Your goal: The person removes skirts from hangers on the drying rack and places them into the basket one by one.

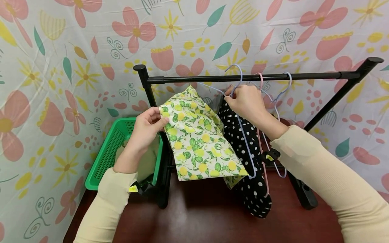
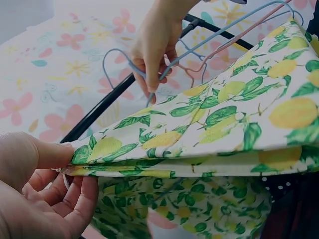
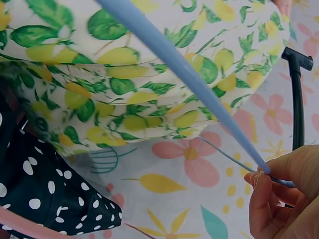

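Note:
My left hand point(image 1: 143, 131) pinches the upper left edge of a lemon-print cloth point(image 1: 197, 145), thumb on top and fingers underneath in the left wrist view. Between thumb and fingers, my right hand point(image 1: 247, 103) grips the neck of a light blue hanger point(image 1: 244, 136) just under its hook, beside the rack bar point(image 1: 194, 79). One arm of this hanger runs in behind the cloth; the other slopes down outside it, along its right side. The right wrist view shows the hanger point(image 3: 189, 77) crossing in front of the cloth point(image 3: 124, 89).
Right of the cloth, a black polka-dot garment point(image 1: 255, 202) hangs with a pink hanger point(image 1: 265, 179). Another blue hanger point(image 1: 288, 84) hooks over the bar farther right. A green basket point(image 1: 98, 158) holding beige fabric stands left of the rack on the dark red table point(image 1: 194, 222).

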